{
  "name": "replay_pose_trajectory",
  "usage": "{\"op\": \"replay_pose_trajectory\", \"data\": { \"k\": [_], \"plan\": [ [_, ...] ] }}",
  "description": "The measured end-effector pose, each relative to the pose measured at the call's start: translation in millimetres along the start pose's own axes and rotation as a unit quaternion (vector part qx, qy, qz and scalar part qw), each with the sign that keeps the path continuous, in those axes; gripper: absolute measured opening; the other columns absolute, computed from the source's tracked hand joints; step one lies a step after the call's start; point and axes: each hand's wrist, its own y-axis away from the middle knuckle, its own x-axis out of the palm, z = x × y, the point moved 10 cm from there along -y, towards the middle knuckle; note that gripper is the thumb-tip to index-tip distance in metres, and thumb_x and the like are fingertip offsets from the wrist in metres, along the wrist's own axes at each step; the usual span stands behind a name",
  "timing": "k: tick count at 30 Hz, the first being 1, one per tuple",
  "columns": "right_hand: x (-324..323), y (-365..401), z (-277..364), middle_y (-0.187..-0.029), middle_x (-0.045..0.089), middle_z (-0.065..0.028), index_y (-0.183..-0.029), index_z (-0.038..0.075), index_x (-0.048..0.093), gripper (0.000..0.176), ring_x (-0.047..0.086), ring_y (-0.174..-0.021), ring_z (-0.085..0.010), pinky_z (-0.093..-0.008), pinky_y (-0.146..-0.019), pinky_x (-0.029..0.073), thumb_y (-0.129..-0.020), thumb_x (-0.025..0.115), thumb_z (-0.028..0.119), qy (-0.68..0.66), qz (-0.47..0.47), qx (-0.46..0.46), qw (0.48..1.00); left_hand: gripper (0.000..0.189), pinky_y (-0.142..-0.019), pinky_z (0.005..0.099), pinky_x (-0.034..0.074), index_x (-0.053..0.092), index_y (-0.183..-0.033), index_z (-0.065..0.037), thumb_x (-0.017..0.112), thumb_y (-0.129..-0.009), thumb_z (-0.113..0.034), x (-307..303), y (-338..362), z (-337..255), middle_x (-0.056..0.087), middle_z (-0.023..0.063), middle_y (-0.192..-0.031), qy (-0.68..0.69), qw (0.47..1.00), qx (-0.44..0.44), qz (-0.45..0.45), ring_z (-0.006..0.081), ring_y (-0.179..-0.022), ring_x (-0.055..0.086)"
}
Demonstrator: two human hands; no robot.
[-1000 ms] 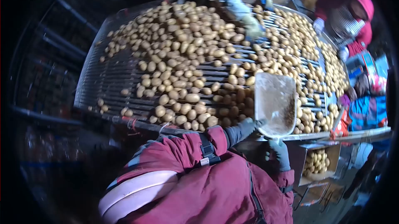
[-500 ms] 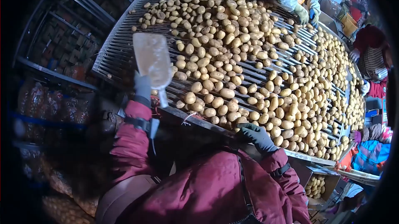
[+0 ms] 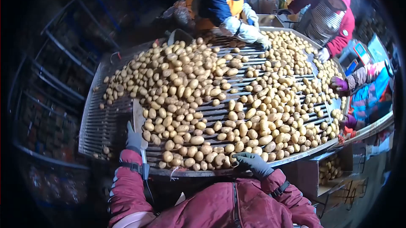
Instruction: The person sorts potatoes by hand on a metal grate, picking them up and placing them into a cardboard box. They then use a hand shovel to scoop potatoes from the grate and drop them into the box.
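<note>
My left hand [image 3: 133,138], in a grey glove, grips a flat, light-coloured scoop [image 3: 138,120]. The scoop stands on edge against the left side of the potatoes [image 3: 182,88], its handle pointing toward me. They lie heaped at the back left and spread across a slatted metal sorting table [image 3: 99,128]. My right hand [image 3: 253,163], in a dark grey-green glove, rests at the table's near edge beside the closest potatoes. Its fingers stretch left and hold nothing that I can make out; their undersides are hidden.
A co-worker in a blue and orange jacket [image 3: 218,6] reaches in from the far side. Another in a red hood [image 3: 338,20] and purple gloves [image 3: 339,84] are at the right edge. A box of potatoes [image 3: 330,171] stands below right. Metal racks [image 3: 63,75] stand left.
My view has turned, so the table sits lower and more level. The scoop has gone from broadside above the slats to on edge against the potatoes. My right hand stays at the near edge.
</note>
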Motion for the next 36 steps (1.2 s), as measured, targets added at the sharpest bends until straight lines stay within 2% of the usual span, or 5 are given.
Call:
{"op": "replay_pose_trajectory", "data": {
  "k": [9,19,27,31,36],
  "plan": [
    [-46,14,13,-0.109,0.069,-0.0022,-0.124,0.002,0.069,0.035,0.062,-0.098,-0.0109,-0.0277,-0.083,0.051,-0.100,0.067,0.026,-0.034,-0.032,-0.015,0.999,0.090,-0.116,0.0514,0.039,0.022,-0.164,-0.018,0.062,-0.084,-0.010,28,-2,-13,0.035,0.0329,-0.156,-0.214,0.975,-0.003,-0.057,0.0484,-0.141,0.042],
    [-115,24,22,-0.114,0.073,-0.0057,-0.129,0.000,0.068,0.039,0.066,-0.100,-0.0135,-0.0281,-0.089,0.053,-0.100,0.065,0.026,-0.096,0.009,0.016,0.995,0.086,-0.114,0.0496,0.040,0.027,-0.162,-0.014,0.064,-0.084,-0.011,73,50,-49,0.045,0.0332,-0.148,-0.210,0.975,-0.003,-0.071,0.0471,-0.137,0.047],
    [-160,42,37,-0.108,0.074,-0.0062,-0.124,0.000,0.070,0.034,0.069,-0.092,-0.0145,-0.0292,-0.081,0.056,-0.100,0.066,0.024,-0.162,0.022,0.038,0.986,0.084,-0.106,0.0470,0.048,0.032,-0.159,-0.005,0.060,-0.079,-0.001,126,97,-67,0.052,0.0291,-0.142,0.002,0.996,0.024,-0.084,0.0425,-0.126,0.057],
    [-177,48,41,-0.106,0.073,-0.0036,-0.123,0.002,0.070,0.034,0.066,-0.090,-0.0117,-0.0273,-0.079,0.054,-0.098,0.068,0.025,-0.150,0.030,0.023,0.988,0.079,-0.112,0.0453,0.042,0.034,-0.159,-0.010,0.065,-0.086,-0.017,171,77,-65,0.049,0.0275,-0.147,-0.185,0.946,0.259,-0.066,0.0433,-0.135,0.048],
    [-198,49,26,-0.113,0.070,-0.0024,-0.126,0.002,0.068,0.034,0.064,-0.097,-0.0122,-0.0262,-0.084,0.052,-0.099,0.066,0.021,-0.166,0.032,0.029,0.985,0.075,-0.108,0.0423,0.046,0.039,-0.157,-0.012,0.064,-0.087,-0.018,224,88,-123,0.050,0.0252,-0.146,-0.143,0.974,0.173,0.024,0.0397,-0.131,0.054]
  ]
}}
